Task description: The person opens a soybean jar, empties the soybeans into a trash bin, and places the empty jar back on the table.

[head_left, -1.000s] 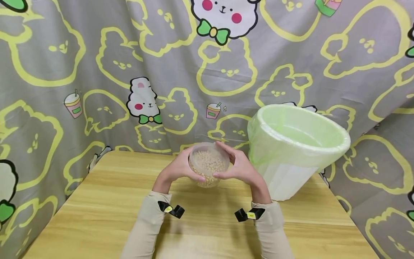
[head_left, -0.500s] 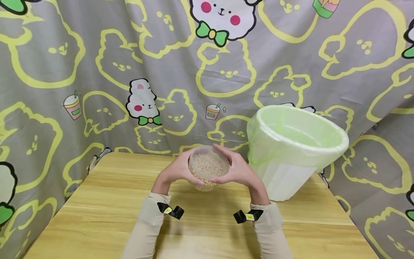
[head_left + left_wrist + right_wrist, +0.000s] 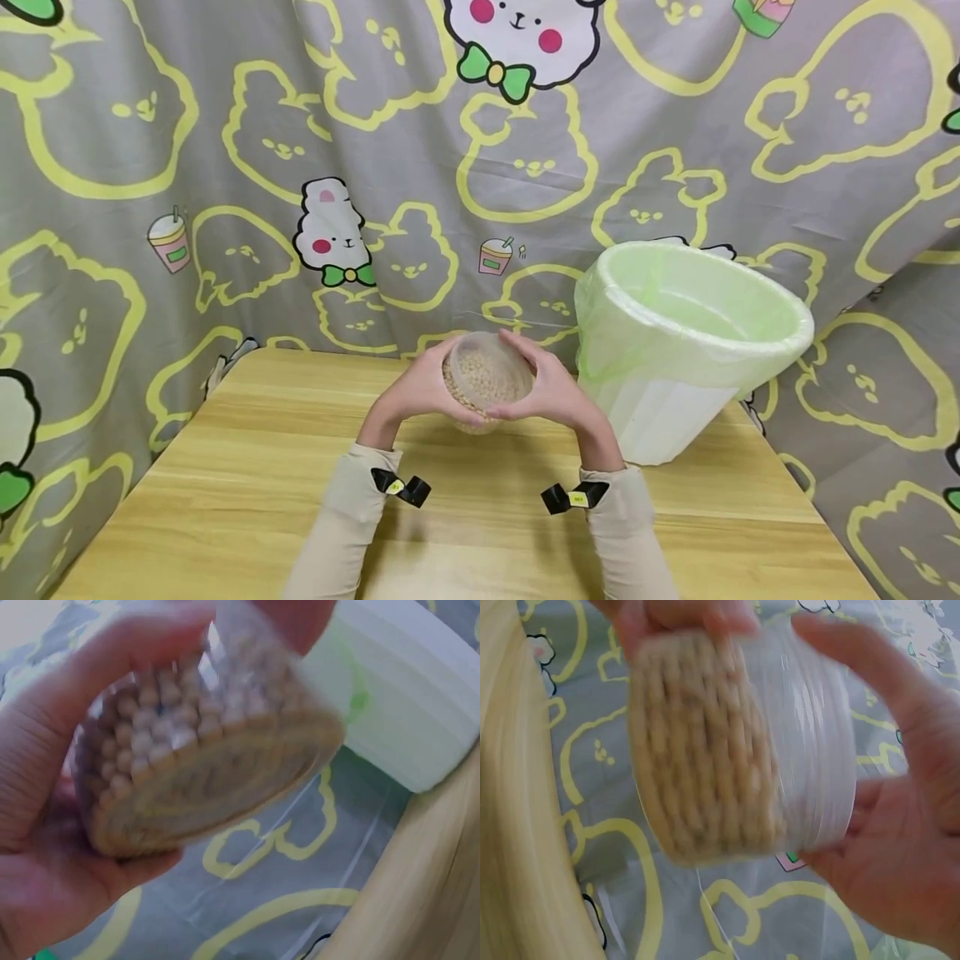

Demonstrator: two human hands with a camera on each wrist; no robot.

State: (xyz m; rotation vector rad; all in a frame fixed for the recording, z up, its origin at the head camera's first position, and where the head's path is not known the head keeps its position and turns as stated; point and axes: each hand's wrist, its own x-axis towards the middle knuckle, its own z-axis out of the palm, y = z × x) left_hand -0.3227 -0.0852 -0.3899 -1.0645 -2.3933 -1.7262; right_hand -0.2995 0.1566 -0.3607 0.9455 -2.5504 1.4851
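Both hands hold a clear plastic jar [image 3: 487, 375] of small round beige beans, lifted off the wooden table. My left hand [image 3: 423, 387] curls round its left side; in the left wrist view that hand [image 3: 45, 825] grips the jar's bean-filled body [image 3: 172, 720], and the round base shows. From the right, my right hand [image 3: 555, 387] curls round the lid end, thumb at the front. In the right wrist view this hand [image 3: 900, 825] wraps the translucent upper part of the jar [image 3: 705, 750], whose body is motion-blurred. Left-hand fingers [image 3: 682, 615] reach over the body there.
A white bin [image 3: 660, 417] lined with a pale green bag stands at the table's back right, near my right hand. A grey patterned curtain [image 3: 412, 167] hangs behind the wooden table [image 3: 247, 483]. Each sleeve cuff carries a small black wrist camera [image 3: 573, 497].
The jar stays in both hands with a slight tilt and turn. My left hand and thumb have shifted a little rightward around it; my right hand stays nearly where it was.
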